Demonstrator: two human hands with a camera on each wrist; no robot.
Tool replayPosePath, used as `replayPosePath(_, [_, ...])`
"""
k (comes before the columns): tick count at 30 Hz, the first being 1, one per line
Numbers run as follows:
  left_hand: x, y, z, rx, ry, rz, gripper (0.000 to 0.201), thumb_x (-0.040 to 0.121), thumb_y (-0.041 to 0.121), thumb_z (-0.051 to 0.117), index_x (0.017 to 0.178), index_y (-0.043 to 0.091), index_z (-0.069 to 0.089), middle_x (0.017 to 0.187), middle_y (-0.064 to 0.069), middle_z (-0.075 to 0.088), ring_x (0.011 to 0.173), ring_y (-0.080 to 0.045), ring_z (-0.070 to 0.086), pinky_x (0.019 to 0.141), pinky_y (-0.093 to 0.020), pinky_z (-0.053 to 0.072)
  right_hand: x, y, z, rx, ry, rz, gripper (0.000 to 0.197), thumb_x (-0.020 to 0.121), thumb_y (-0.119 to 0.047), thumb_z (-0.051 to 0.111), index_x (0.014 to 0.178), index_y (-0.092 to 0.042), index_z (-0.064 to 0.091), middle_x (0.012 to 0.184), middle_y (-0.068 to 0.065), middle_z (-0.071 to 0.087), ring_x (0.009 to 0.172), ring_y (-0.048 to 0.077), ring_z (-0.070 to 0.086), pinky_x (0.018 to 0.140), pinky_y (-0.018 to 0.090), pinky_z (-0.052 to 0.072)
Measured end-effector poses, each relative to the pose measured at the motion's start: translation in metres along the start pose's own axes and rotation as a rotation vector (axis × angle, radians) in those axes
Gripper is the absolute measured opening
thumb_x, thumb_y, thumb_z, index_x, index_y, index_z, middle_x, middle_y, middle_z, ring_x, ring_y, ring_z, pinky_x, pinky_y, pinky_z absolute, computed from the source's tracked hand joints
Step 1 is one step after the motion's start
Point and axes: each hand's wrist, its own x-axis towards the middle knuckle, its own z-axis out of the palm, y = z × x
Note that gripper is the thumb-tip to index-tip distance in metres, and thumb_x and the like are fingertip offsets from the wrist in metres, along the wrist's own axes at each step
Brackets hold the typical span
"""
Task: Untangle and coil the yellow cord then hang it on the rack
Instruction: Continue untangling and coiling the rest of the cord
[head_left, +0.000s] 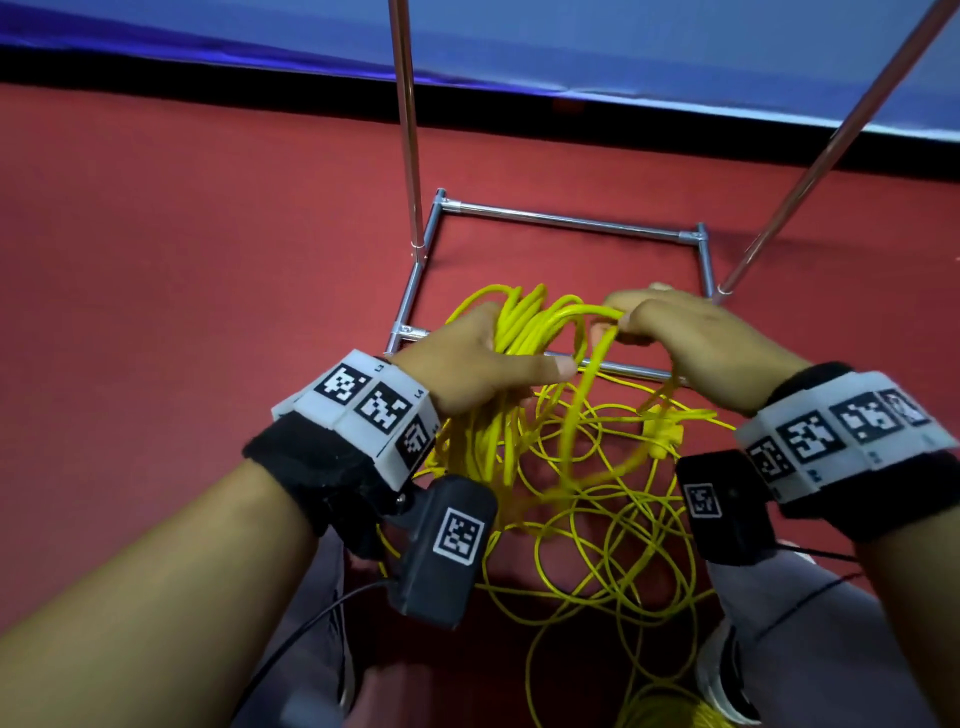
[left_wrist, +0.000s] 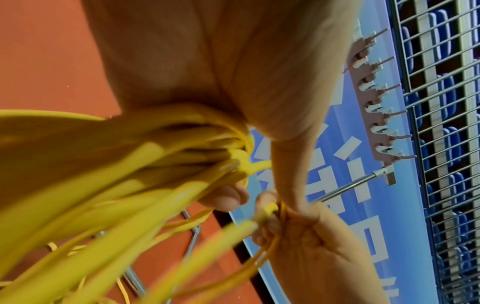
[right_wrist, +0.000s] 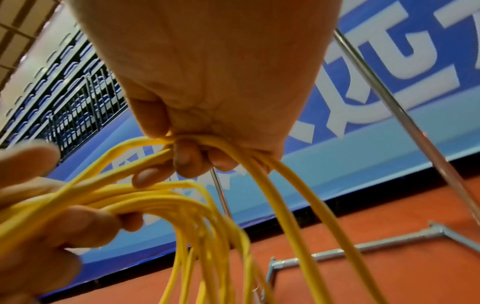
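Observation:
My left hand (head_left: 483, 358) grips a thick bundle of coiled loops of the yellow cord (head_left: 524, 322), which runs through its palm (left_wrist: 207, 131). My right hand (head_left: 691, 338) pinches a couple of strands of the same cord (right_wrist: 197, 142) just to the right of the bundle, at the same height. Below both hands the loose cord (head_left: 597, 509) lies tangled on the red floor. The chrome rack (head_left: 566, 221) stands right behind the hands, its base on the floor and its two poles rising out of view. A hook bar (left_wrist: 376, 98) at the rack's top shows in the left wrist view.
A blue banner wall (head_left: 519, 47) with a black base strip runs behind the rack. My legs and a shoe (head_left: 722, 680) are at the bottom, beside the loose cord. Black sensor cables (head_left: 301, 634) hang from my wrists. Red floor (head_left: 182, 249) stretches to the left.

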Motion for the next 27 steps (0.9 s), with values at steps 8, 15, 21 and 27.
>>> replayPosePath(8, [0.001, -0.004, 0.005, 0.031, -0.049, -0.047, 0.046, 0.062, 0.015, 0.084, 0.094, 0.009, 0.052, 0.065, -0.004, 0.055, 0.054, -0.016, 0.053, 0.054, -0.027, 0.046, 0.005, -0.012, 0.013, 0.526, -0.054, 0.105, 0.026, 0.077, -0.017, 0.036, 0.091, -0.004, 0.055, 0.068, -0.012, 0.053, 0.073, 0.004, 0.049, 0.07, 0.016, 0.038])
replayPosePath(15, [-0.007, 0.012, -0.003, -0.152, -0.094, -0.081, 0.02, 0.085, -0.008, 0.057, 0.081, 0.01, 0.051, 0.053, -0.004, 0.056, 0.046, -0.016, 0.053, 0.043, -0.022, 0.047, -0.007, 0.016, 0.01, 0.509, -0.081, 0.338, 0.034, 0.069, -0.028, 0.033, 0.078, -0.011, 0.062, 0.072, -0.008, 0.069, 0.079, 0.007, 0.058, 0.101, 0.042, 0.034])
replayPosePath(21, [-0.007, 0.016, -0.006, -0.176, -0.071, -0.083, 0.022, 0.083, -0.01, 0.055, 0.08, 0.01, 0.049, 0.054, -0.007, 0.053, 0.043, -0.018, 0.051, 0.038, -0.02, 0.045, -0.01, 0.018, 0.012, 0.683, -0.098, 0.459, 0.043, 0.069, -0.036, 0.033, 0.062, -0.016, 0.07, 0.074, 0.004, 0.066, 0.077, 0.016, 0.052, 0.095, 0.042, 0.035])
replayPosePath(27, [-0.011, 0.017, -0.009, -0.182, -0.044, -0.084, 0.021, 0.085, -0.01, 0.055, 0.083, 0.01, 0.049, 0.053, -0.005, 0.05, 0.041, -0.014, 0.051, 0.034, -0.021, 0.045, -0.013, 0.017, 0.008, 0.493, 0.008, 0.239, 0.027, 0.099, -0.023, 0.043, 0.088, -0.032, 0.066, 0.078, -0.019, 0.06, 0.073, -0.009, 0.046, 0.08, 0.018, 0.033])
